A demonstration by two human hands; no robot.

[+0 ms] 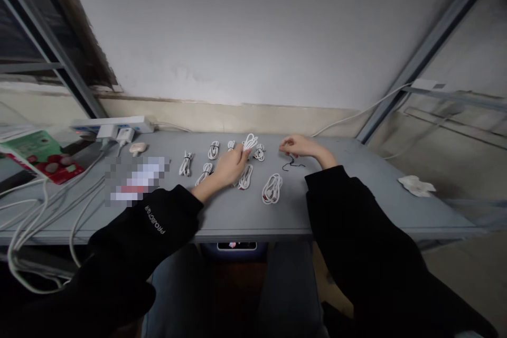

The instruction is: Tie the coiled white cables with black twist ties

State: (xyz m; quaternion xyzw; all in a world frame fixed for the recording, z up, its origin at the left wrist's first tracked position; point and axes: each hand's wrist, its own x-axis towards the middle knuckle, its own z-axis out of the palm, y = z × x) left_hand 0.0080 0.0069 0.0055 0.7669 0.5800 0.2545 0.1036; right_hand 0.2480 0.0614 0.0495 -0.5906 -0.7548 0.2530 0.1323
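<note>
Grey flat tabletop (253, 216) carries several bundled white coiled cables (272, 188) in loose rows. Left hand (233, 165) is closed, gripping one looped white cable (250, 142) among the bundles. Right hand (300, 145) lies loosely open, just beside a thin black curved wire (292, 164).

A gray table (356, 206) carries several coiled white cables (271, 188) in loose rows, a thin black wire (293, 164), a power strip (113, 125), a blurred packet (137, 180) and a crumpled tissue (417, 186).
</note>
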